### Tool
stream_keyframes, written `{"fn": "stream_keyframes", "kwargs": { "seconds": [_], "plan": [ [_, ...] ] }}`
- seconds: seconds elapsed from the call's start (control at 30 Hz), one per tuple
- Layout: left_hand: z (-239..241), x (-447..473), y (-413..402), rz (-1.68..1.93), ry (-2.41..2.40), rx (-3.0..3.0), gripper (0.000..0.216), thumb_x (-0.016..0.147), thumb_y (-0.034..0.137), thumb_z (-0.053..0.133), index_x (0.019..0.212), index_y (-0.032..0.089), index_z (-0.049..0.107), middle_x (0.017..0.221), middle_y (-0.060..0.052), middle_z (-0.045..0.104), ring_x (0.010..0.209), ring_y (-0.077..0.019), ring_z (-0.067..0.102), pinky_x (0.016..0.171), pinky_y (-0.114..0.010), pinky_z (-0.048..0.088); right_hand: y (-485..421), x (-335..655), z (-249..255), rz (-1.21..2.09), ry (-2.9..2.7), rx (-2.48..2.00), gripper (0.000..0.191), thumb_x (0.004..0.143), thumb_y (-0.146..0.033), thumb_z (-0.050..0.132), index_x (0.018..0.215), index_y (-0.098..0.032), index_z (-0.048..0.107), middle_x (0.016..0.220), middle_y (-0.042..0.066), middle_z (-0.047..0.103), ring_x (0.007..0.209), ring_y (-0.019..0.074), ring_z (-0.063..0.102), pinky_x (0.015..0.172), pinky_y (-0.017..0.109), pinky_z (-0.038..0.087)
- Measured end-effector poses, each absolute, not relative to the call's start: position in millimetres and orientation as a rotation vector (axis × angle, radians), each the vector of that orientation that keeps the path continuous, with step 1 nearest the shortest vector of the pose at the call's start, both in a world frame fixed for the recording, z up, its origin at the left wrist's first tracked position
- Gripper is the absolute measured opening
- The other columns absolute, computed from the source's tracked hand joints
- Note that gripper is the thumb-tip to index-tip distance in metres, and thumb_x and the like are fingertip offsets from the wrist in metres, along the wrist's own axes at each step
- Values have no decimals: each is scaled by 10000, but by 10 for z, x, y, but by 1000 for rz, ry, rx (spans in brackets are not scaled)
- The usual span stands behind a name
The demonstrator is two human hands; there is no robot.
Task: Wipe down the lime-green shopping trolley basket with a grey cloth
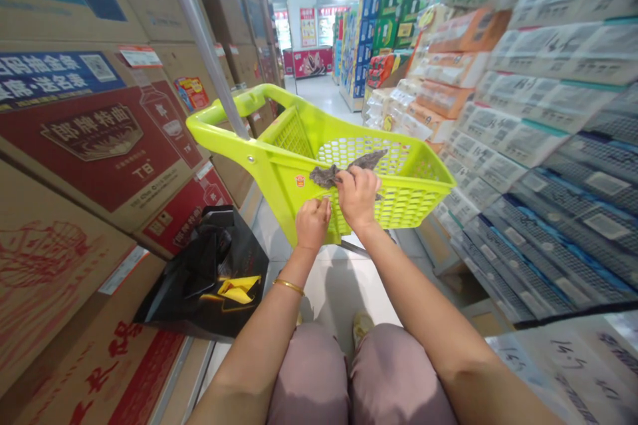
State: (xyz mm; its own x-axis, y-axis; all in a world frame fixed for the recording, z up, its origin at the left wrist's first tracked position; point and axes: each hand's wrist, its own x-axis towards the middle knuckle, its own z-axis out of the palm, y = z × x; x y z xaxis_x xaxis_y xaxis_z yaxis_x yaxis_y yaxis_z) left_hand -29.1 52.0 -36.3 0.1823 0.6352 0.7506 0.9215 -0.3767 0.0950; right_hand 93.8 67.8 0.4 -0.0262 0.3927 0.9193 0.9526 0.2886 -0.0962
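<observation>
A bright green plastic shopping basket (pixel 279 176) with a pull handle stands in front of me, its side turned toward my knees. My right hand (pixel 356 196) is closed on a crumpled grey cloth (pixel 325 176) at the upper edge of the basket's side. Part of the cloth trails over the rim into the basket. Just left of it, my left hand (pixel 313 220) is curled with fingers pinched against the basket's side wall. Whatever those fingers hold, if anything, is hidden. A small orange sticker (pixel 300 180) shows on the green side panel above that hand.
A black bag (pixel 209 279) with yellow pieces on it stands at my left, against stacked cartons (pixel 100 126). A metal pole (pixel 199 26) slants down to the basket handle. Piled plastic-wrapped packs (pixel 538 113) line the right side. The aisle floor (pixel 323 96) runs ahead.
</observation>
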Motion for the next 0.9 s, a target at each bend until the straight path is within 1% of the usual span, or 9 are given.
{"fn": "stream_keyframes", "kwargs": {
  "seconds": [0.1,0.23,0.3,0.4,0.5,0.6,0.7,0.8,0.9],
  "plan": [
    [-376,-306,523,-1002,-1451,-2095,282,917,288,366,939,185,628,711,-50,563,687,-151,488,630,-281,329,669,908,-157,-794,-1654,-1247,178,863,-257,465,951,-252,619,999,69,553,951,200,397,838,366,274],
    [-377,-320,517,-959,-1496,-2093,279,890,287,422,748,176,634,701,-63,559,712,-169,497,635,-298,314,593,919,-509,-803,-1732,-1271,179,859,-228,463,951,-236,617,989,70,562,966,205,394,834,364,270],
    [-376,-325,518,-945,-1498,-2079,253,886,287,434,791,177,642,710,-63,566,721,-177,502,638,-308,308,553,945,-668,-767,-1813,-1282,190,862,-215,451,954,-230,617,990,73,569,965,204,392,827,361,265],
    [-383,-331,533,-963,-1458,-2060,250,900,279,411,947,186,639,715,-56,579,716,-178,502,642,-314,302,493,988,-853,-739,-1965,-1268,206,863,-202,442,962,-237,619,999,68,580,972,205,386,819,357,259],
    [-405,-334,554,-1000,-1400,-2033,256,903,272,409,986,188,635,715,-53,587,704,-175,495,642,-310,300,442,1022,-935,-737,-2078,-1217,201,862,-200,448,954,-241,622,995,59,588,965,206,382,810,356,256],
    [-436,-335,568,-1037,-1365,-2023,256,904,270,409,1006,189,629,728,-54,591,706,-173,490,647,-306,303,431,1042,-851,-745,-2059,-1230,194,867,-209,448,946,-233,623,984,60,585,951,205,385,803,352,260],
    [-466,-340,578,-1061,-1370,-2047,252,904,275,408,1003,191,624,722,-53,581,699,-172,480,648,-307,307,471,1027,-605,-764,-1875,-1256,197,873,-221,441,949,-218,623,984,72,569,955,208,388,806,348,273],
    [-490,-354,594,-1074,-1382,-2097,260,902,284,404,859,179,638,720,-60,565,707,-176,472,649,-309,313,531,975,-337,-755,-1696,-1301,208,877,-224,431,963,-215,620,1001,84,542,958,207,391,821,355,278],
    [-503,-372,608,-1070,-1376,-2103,328,899,296,396,687,175,615,702,-59,547,706,-174,469,639,-305,311,572,922,-249,-728,-1637,-1313,216,877,-222,431,990,-228,615,1037,87,526,991,215,375,848,375,268]
  ]
}}
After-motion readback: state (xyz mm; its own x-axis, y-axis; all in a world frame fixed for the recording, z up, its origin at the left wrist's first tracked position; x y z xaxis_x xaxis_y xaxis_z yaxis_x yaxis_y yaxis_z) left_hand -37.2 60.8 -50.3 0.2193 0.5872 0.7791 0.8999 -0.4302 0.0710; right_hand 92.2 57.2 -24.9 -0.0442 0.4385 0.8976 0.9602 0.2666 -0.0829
